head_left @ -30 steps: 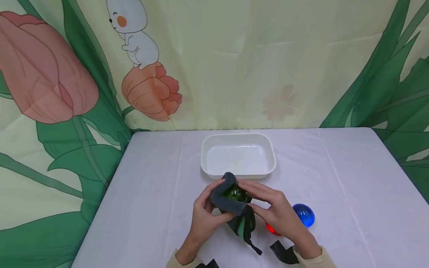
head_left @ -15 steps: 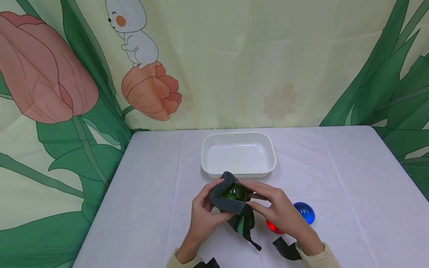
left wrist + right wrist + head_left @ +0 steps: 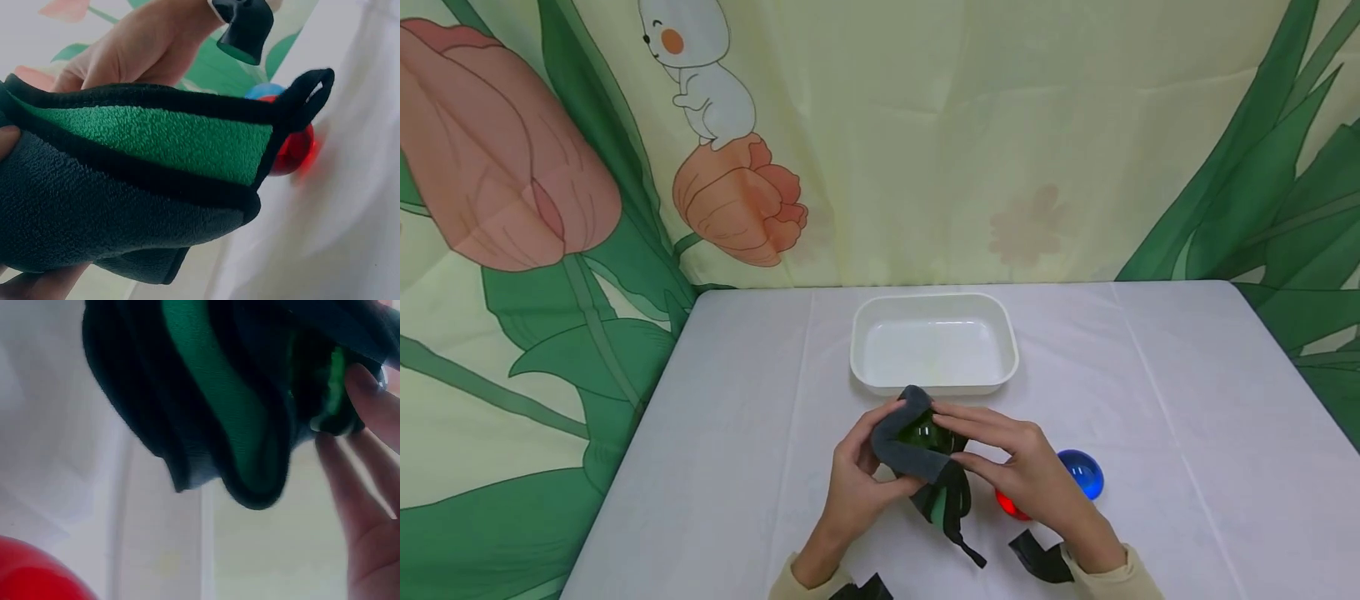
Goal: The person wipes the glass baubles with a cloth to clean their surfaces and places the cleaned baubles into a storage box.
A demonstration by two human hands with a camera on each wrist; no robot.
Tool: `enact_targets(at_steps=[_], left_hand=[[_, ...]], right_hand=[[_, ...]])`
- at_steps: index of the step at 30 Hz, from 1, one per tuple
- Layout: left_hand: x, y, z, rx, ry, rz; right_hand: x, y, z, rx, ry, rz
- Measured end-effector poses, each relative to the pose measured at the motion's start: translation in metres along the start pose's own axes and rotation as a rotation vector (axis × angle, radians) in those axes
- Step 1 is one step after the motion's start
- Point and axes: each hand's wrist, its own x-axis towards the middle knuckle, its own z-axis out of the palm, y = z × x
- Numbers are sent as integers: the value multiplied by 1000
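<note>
A dark grey cloth (image 3: 895, 450) with black edging and a green inner side wraps part of a shiny, see-through green ball (image 3: 927, 432). My left hand (image 3: 861, 483) grips the cloth from the left, thumb at the near side and fingers at the far side. From the right, my right hand (image 3: 1018, 458) holds the ball between thumb and fingers; its fingertips touch the green surface in the right wrist view. Folds of the cloth (image 3: 125, 194) fill the left wrist view and hide the ball there. The cloth's loop hangs toward the near side.
A white rectangular tray (image 3: 934, 387) stands just beyond the hands on the white-covered table (image 3: 737, 433). Right of the hands lie a blue ball (image 3: 1082, 473) and a red ball (image 3: 1012, 505), the red one partly behind the right wrist. A printed curtain (image 3: 887, 167) hangs behind.
The right hand's fingers shift slightly over the green ball, apart half a second ago and closer together now. The left hand and cloth stay nearly in place.
</note>
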Motion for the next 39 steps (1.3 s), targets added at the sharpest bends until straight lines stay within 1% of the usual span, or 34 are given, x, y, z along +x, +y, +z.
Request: enact_targets(at_steps=[2,7,10,13,18,22,25,28,33,35,37,39], left_hand=[[0,-1,1,-2,-1,3],[0,-4,2,13,2,51],[0,-5,3,18,12,64],[0,-6,3,19,20,66],[0,-7,3,18,30,72],[1,-4,3,7,40,19],[0,-1,4,9,42,-12],[0,0,3,30,29,15],[0,-1,2,51,21,71],[-1,0,3,47,36,47],[-2,1,4,46,49,23],[-2,3,5,48,63,-2]], right_hand=[[0,-1,0,20,-4,50],[1,-5,-2,95,-15,200],[0,-6,-4,79,-22,234],[-1,-5,-6,28,-32,206],[-1,-4,-7,-51,-48,74],[-1,-3,-5,-84,-43,-12],[-1,-2,-3,-92,-19,-66],[-2,0,-1,-94,-4,-107],[-3,1,1,-113,2,-113],[-3,0,2,-109,11,-106],[-2,-1,2,-72,19,-84],[-1,-2,2,-12,18,-24]])
